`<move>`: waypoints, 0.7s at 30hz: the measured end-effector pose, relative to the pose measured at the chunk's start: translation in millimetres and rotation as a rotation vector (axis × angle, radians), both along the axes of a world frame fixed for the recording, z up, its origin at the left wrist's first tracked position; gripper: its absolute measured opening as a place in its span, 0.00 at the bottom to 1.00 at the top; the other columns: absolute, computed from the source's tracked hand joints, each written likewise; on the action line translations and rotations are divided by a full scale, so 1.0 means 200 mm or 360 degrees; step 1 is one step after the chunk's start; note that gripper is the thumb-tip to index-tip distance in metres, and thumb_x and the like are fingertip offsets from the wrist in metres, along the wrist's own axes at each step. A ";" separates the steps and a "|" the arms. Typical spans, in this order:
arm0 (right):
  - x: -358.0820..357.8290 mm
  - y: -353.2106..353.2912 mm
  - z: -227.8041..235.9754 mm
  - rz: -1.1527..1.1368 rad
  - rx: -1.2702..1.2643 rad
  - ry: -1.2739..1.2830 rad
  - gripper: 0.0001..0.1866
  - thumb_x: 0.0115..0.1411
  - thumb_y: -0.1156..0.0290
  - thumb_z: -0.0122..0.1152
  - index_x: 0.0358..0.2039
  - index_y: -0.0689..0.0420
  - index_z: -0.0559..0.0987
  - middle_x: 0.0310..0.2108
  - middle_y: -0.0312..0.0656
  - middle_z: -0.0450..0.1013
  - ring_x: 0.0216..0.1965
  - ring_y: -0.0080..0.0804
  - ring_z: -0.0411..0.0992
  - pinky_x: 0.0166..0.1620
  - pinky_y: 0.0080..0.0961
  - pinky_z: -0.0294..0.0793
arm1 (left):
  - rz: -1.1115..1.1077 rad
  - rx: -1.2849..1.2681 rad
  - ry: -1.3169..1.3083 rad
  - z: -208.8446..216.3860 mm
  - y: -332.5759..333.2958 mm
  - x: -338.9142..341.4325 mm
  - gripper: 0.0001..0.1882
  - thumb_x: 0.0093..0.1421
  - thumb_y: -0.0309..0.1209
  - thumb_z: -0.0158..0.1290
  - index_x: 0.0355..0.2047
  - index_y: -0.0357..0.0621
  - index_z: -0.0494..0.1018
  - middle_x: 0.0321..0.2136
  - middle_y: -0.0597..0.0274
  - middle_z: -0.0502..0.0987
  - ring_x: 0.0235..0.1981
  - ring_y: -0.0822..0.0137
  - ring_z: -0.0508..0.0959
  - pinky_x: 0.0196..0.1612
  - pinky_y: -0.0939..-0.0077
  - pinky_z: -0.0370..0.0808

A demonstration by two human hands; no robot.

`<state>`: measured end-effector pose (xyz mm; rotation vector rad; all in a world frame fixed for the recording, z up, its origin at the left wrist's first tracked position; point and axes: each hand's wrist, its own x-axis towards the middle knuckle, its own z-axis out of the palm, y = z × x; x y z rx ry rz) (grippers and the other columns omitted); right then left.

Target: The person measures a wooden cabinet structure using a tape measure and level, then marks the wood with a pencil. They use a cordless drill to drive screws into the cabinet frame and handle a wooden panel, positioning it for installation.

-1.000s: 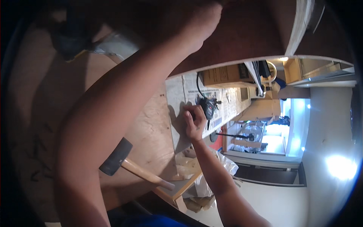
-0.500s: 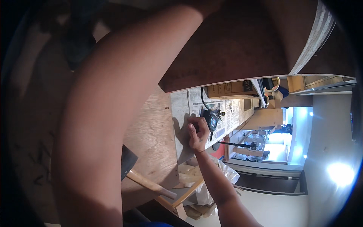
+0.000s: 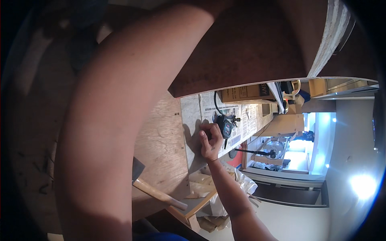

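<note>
"Black tool (image 3: 226, 127) on newsprint (image 3: 246, 120), near the lettered carton (image 3: 249, 93). Is the right hand (image 3: 212, 141) gripping it?"
"Can't tell; its fingers curl close by. The left hand is out of sight."
"Open room?"
"Bare plywood (image 3: 163, 130), from its straight edge to the left forearm (image 3: 116, 108)."

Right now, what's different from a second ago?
The left forearm has shifted rightward in view, covering more of the black-headed mallet. No grasp or release shows. The right hand stays loosely curled by the black device; the mallet still lies on the plywood.
</note>
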<state>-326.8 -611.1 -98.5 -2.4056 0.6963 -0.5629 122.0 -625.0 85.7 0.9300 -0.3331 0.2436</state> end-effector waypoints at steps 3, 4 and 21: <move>-0.02 0.00 0.01 -0.0009 -0.0010 -0.0015 0.21 0.64 0.55 0.70 0.39 0.65 0.82 0.35 0.46 0.74 0.32 0.35 0.74 0.37 0.28 0.72 | 0.0000 -0.0073 0.0036 0.02 -0.02 -0.07 0.17 0.65 0.31 0.52 0.39 0.25 0.81 0.37 0.29 0.83 0.40 0.42 0.85 0.43 0.50 0.78; -0.01 0.00 0.01 0.0002 -0.0014 -0.0018 0.21 0.63 0.56 0.70 0.39 0.65 0.82 0.35 0.46 0.74 0.33 0.35 0.74 0.38 0.28 0.72 | 0.0154 0.0023 -0.0006 0.01 -0.03 -0.06 0.17 0.66 0.32 0.52 0.41 0.25 0.81 0.39 0.29 0.83 0.42 0.40 0.85 0.45 0.49 0.78; 0.00 0.00 -0.03 0.0037 -0.0016 -0.0097 0.18 0.62 0.59 0.71 0.37 0.65 0.81 0.32 0.45 0.71 0.33 0.39 0.72 0.38 0.32 0.71 | -0.0214 0.0302 -0.0024 -0.20 0.25 -0.26 0.10 0.65 0.23 0.51 0.28 0.32 0.79 0.26 0.57 0.80 0.29 0.68 0.79 0.32 0.67 0.75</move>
